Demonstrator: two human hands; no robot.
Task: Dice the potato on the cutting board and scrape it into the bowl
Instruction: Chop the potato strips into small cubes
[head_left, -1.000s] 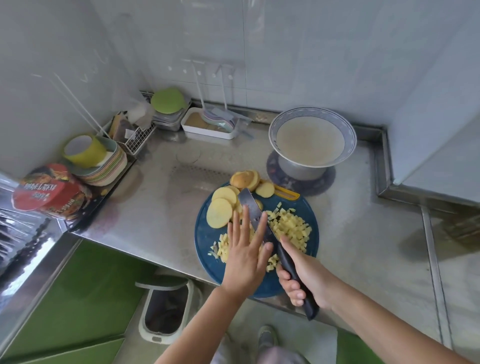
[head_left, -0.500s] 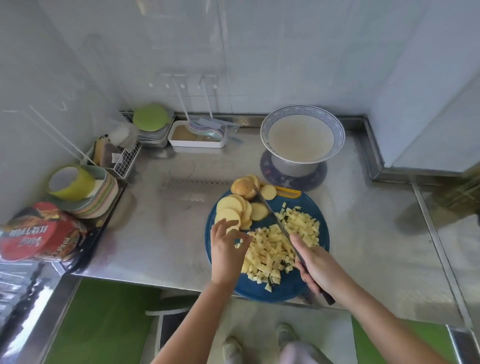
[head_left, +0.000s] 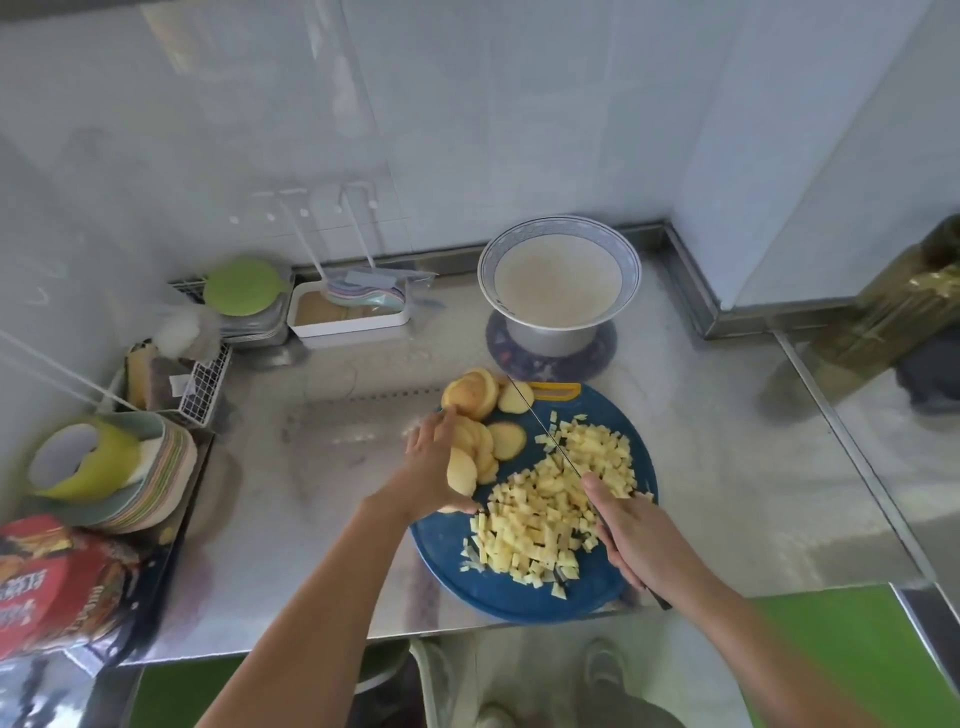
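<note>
Counter: a steel worktop (head_left: 311, 493) in a white tiled corner; the round blue cutting board (head_left: 519, 597) lies right at its near edge.
Left corner: one red packet (head_left: 52, 577) and one stack of plates (head_left: 166, 467), well apart from the board.
Left hand (head_left: 428, 467): fingers curled round a fanned stack of potato slices (head_left: 465, 470) at the board's left edge.
Knife (head_left: 545, 427): one, blade on edge, running from the board's middle toward its far edge.
Potato: partly done; diced pieces (head_left: 535, 525) fill the middle and right of the board, and slices wait at its left and far edges.
Bowl (head_left: 558, 228): one, on a mat (head_left: 498, 348) just past the board's far edge; I see no potato in it.
Right hand (head_left: 631, 540): clamped on the knife handle at the board's right side.
Risk, left: the stack looks slippery and uneven; it may slide apart when set down, bringing fingertips near the blade.
Risk, middle: the pieces crowd the cutting space, so a new cut may push some off the near edge.
Risk, near edge: hard pressing there may shift or tip the board.
Risk, bowl: it stands on a narrow foot, so a bump while scraping may rock it.
Count: two hands, one board; the slices overlap, so several in the hand, several more at the far edge and two loose; diced pieces too many to count.
</note>
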